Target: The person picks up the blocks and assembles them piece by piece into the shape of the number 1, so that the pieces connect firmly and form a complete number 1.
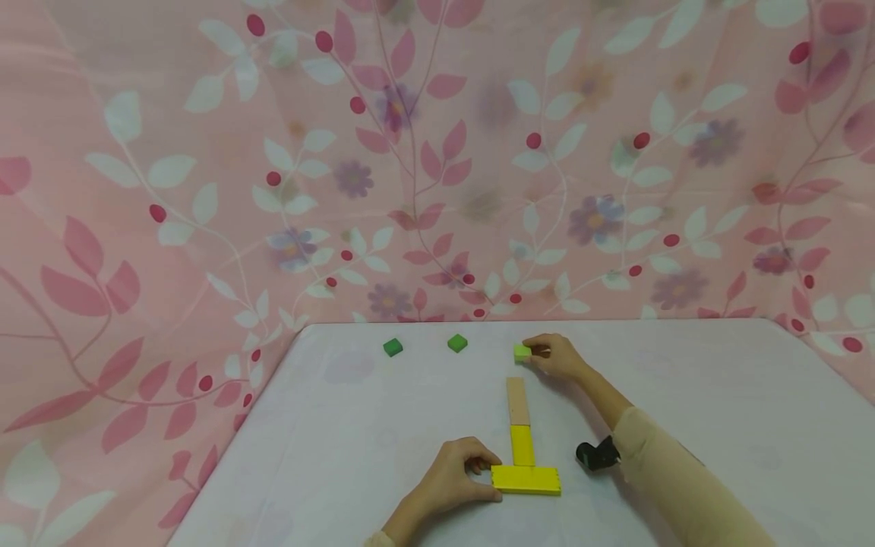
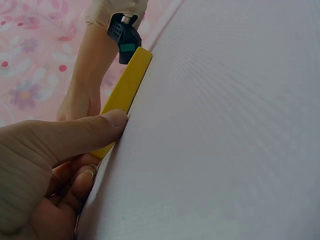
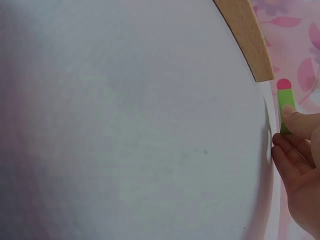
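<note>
In the head view my left hand (image 1: pixel 454 477) pinches the left end of a yellow block (image 1: pixel 526 480) lying crosswise near the front of the table. The left wrist view shows the thumb on one long side of that block. Behind it a shorter yellow block (image 1: pixel 522 445) and a plain wooden block (image 1: pixel 518 401) lie end to end, forming a stem. Beyond the wooden block, my right hand (image 1: pixel 557 357) pinches a light green block (image 1: pixel 522 353) between thumb and fingers. In the right wrist view the green block (image 3: pixel 286 107) is partly covered by the thumb.
Two green blocks lie near the table's back edge, a darker one (image 1: pixel 393 347) at left and a brighter one (image 1: pixel 457 343) beside it. A black camera mount (image 1: pixel 598 454) sits at the right sleeve. A pink floral curtain (image 1: pixel 437 152) hangs behind the white table (image 1: pixel 328 441).
</note>
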The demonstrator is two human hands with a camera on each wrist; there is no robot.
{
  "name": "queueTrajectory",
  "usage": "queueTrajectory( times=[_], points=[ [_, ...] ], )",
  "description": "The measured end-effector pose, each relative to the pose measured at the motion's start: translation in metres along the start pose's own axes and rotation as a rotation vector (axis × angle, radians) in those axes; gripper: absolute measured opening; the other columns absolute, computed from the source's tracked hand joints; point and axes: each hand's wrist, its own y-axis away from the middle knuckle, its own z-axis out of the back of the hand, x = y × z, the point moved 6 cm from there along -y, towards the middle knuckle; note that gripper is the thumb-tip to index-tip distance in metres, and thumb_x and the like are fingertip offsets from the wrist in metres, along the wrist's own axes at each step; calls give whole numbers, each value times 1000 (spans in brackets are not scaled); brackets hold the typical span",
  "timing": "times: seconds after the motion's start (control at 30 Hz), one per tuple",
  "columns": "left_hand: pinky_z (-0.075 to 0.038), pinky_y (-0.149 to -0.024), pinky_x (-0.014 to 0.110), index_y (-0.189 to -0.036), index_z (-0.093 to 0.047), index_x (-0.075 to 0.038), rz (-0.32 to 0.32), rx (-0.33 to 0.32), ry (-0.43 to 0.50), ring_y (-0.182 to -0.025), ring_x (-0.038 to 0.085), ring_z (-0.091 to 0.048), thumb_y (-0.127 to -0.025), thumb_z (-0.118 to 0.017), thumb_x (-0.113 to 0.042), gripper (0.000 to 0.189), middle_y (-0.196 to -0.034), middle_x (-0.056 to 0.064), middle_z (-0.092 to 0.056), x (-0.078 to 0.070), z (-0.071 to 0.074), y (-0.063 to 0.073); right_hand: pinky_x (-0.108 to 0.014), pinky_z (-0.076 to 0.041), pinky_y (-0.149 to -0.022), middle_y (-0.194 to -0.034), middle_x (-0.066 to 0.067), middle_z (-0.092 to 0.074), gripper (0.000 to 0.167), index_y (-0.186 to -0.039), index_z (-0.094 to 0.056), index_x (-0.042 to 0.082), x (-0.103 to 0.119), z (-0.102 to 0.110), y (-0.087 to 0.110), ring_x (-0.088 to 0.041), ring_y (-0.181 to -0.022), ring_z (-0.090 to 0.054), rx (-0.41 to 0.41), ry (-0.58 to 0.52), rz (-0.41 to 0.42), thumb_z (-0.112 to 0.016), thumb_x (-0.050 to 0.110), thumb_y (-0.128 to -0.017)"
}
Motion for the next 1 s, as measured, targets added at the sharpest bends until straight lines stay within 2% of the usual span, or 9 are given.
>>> queueTrajectory(
  times=[0.27, 0.47, 1.0],
  points=[
    [-48, -69, 17, -96, -72, -7, -3, 1, -4, -73, -1, -51, -68, -85, -16, 32, -83, -11, -61, 0, 0, -1, -45, -49, -87, -111, -28, -61, 31, -111, -60, -14, -1, 1, 4, -38, -98, -60, 22, -41, -7, -67, -1, -84],
    [-48, -69, 17, -96, -72, -7, 1, 3, -1, -73, -2, -51, -67, -85, -16, 33, -83, -11, -61, 1, 1, -2, -45, -50, -86, -109, -29, -61, 30, -109, -60, -15, 1, 2, 7, -40, -98, -60, 25, -48, 27, -67, -3, -83],
    [-48, -68, 17, -94, -72, -7, -18, -4, -15, -73, -1, -51, -67, -85, -16, 31, -82, -9, -61, -2, 2, -1, -44, -48, -88, -113, -26, -61, 31, -112, -61, -11, -4, 4, 17, -37, -101, -59, 68, -36, -16, -66, -1, -84]
  ],
)
